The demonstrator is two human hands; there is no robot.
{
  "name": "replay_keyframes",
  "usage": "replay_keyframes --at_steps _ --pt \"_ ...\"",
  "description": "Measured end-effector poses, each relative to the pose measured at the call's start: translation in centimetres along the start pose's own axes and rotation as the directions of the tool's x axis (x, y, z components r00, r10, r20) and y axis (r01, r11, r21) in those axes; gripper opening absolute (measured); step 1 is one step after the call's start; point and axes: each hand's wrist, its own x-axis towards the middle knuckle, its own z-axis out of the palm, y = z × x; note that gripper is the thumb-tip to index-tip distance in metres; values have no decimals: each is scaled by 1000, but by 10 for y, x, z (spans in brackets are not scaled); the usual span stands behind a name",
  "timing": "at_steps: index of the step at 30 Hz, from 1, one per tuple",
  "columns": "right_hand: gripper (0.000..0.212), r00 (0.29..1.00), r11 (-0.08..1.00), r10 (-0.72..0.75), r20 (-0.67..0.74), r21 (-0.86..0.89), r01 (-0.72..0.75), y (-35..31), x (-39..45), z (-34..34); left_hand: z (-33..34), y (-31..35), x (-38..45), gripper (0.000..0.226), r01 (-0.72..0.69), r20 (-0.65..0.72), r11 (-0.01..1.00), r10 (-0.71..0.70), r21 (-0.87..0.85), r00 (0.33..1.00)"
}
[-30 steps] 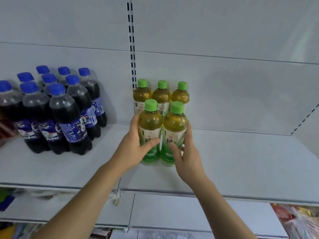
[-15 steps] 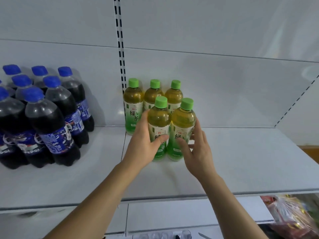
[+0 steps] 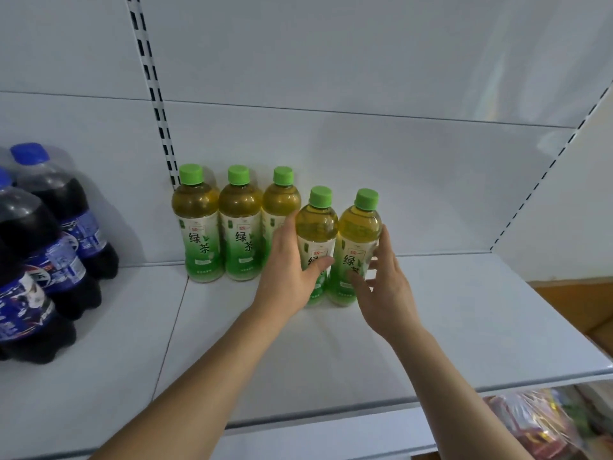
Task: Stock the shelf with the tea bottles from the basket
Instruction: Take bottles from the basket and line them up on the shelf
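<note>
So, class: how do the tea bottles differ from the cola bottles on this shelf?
The tea bottles have green caps and pale amber liquid; the cola bottles have blue caps and near-black liquid. Tea labels are white and green; cola labels are blue. Both kinds stand upright on the white shelf.

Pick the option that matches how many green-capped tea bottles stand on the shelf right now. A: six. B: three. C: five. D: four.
C: three tea bottles stand in a row at the back panel, and two more sit in front to the right, one gripped by the left hand and the other touched by the right hand, all on the white shelf.
</note>
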Motion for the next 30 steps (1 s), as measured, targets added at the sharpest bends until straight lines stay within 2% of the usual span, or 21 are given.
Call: replay_keyframes --at_steps 4,8,11,14,17,19,24,30 --pt "114 999 999 -43 6 9 43 23 20 -9 17 11 13 97 28 12 999 -29 44 1000" --pt "115 994 994 -107 -8 30 107 31 26 -6 11 27 11 117 -15 46 960 2 279 999" --pt "111 990 989 -134 -33 65 136 34 21 1 0 38 7 129 -109 72 865 85 490 994" --pt "106 985 983 -160 -59 85 165 39 23 4 -11 50 12 128 -230 67 748 241 623 968" --pt "108 989 985 -148 -26 91 149 42 21 6 -19 59 27 123 -332 169 576 319 747 933" --pt "110 993 989 -113 29 94 110 44 17 8 -22 60 38 124 -382 254 508 303 772 918" --pt "110 996 995 -78 50 65 75 45 22 13 -24 51 56 120 -420 288 412 345 809 893" --pt "111 996 996 -83 27 28 83 38 38 25 -25 39 76 120 -421 292 372 357 827 887"
